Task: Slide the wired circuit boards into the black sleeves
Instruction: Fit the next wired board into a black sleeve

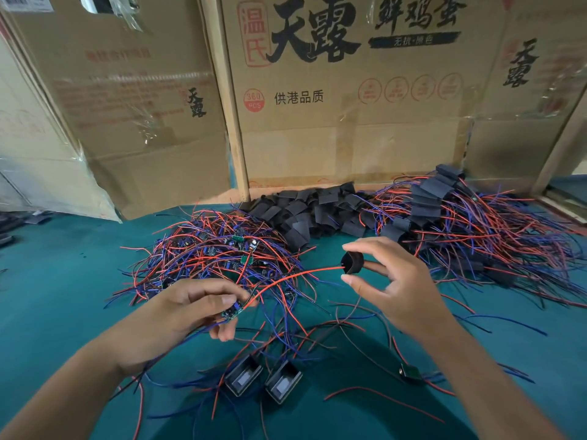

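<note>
1. Hands hover over a teal table [63, 281]. The left hand [190, 309] pinches a small green circuit board [232, 311] between thumb and fingertips, low and left of centre.
2. A red wire [295, 276] runs up and right from that board; its tip reaches the mouth of a black sleeve [352, 262].
3. The right hand [390, 281] holds the sleeve between thumb and forefinger, squeezed so the opening gapes toward the board. Board and sleeve are apart, joined only by the wire.
4. Behind the left hand lies a tangled heap of unsleeved boards [219, 252] with red and blue leads.
5. Farther back, in the middle, sits a pile of empty sleeves [311, 211], flat and black.
6. To the right, a heap of sleeved boards [444, 217] spreads with wires trailing out.
7. Near the bottom edge, two sleeved boards [263, 377] lie side by side, and a loose green board [410, 372] rests to their right.
8. Printed cardboard boxes [317, 90] stand upright along the far edge of the table.
</note>
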`<state>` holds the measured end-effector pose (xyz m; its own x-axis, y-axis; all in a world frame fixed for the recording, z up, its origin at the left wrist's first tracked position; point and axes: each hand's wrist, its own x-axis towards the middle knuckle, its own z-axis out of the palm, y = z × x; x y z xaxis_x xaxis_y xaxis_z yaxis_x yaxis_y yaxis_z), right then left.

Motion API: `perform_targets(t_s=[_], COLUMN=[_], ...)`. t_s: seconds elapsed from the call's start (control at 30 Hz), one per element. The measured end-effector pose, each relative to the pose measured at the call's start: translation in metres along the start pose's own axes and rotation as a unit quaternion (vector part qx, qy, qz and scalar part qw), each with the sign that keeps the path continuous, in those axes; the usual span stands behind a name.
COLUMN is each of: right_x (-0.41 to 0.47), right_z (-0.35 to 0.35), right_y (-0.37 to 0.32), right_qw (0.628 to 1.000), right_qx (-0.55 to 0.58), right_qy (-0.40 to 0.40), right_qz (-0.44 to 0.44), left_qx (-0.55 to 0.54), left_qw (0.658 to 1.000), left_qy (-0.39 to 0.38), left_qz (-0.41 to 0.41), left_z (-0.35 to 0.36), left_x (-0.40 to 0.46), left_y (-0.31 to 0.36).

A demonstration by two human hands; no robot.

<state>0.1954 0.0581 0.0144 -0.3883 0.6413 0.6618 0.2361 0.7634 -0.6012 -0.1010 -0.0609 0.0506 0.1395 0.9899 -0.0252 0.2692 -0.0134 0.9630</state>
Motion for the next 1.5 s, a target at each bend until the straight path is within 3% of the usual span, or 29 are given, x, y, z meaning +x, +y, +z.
perform_targets(t_s=[0.33,0.73,1.1,1.27,1.5], right_x=[0.001,-0.003,-0.007,-0.008,-0.008], right_z=[0.0,0.02,0.029,0.028,0.032], right_y=[0.003,-0.022,-0.03,-0.029,-0.031], right_qw=[0.999,0.961,0.976,0.989,0.99], right_qx=[-0.042,-0.214,-0.121,-0.04,-0.014], right_qy=[-0.012,-0.097,-0.156,-0.142,-0.135], right_qz=[-0.023,-0.144,-0.094,-0.032,-0.029], left_qx=[0.067,0.062,0.01,-0.041,-0.066], left_qw=[0.998,0.997,0.999,0.998,0.996], left_qy=[-0.008,-0.033,0.009,0.027,0.043], left_qz=[-0.002,0.013,0.04,0.05,0.037], left_z=[0.001,0.034,0.05,0.054,0.064], left_x=[0.006,0.028,0.04,0.038,0.038], left_y=[-0.003,-0.004,-0.015,-0.017,-0.017])
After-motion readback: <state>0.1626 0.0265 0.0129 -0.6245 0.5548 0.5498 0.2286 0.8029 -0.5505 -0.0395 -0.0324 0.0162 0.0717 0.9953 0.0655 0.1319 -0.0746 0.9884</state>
